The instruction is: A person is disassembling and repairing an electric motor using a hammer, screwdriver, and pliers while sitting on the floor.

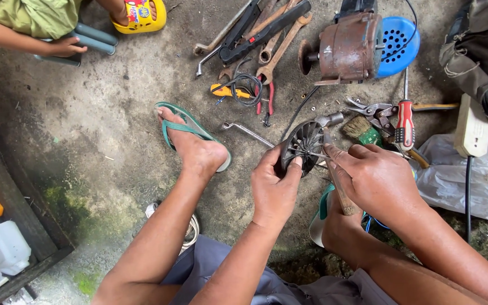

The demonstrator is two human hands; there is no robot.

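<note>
Black finned fan wheel (302, 148), centre frame, is pinched at its rim by the left hand (273, 189), thumb and fingers clenched round it; right hand (375, 181) grips a wooden-handled tool (340, 189), tip touching the hub. Looks like mid-prying or cleaning at the hub, so steady pressure is needed next. Farther up: red screwdriver (405, 124), brush (361, 130), wrenches (272, 42), rusty motor (348, 48).

A dark round finned fan wheel (303, 148) stands on edge, held above the concrete floor (114, 113)
</note>
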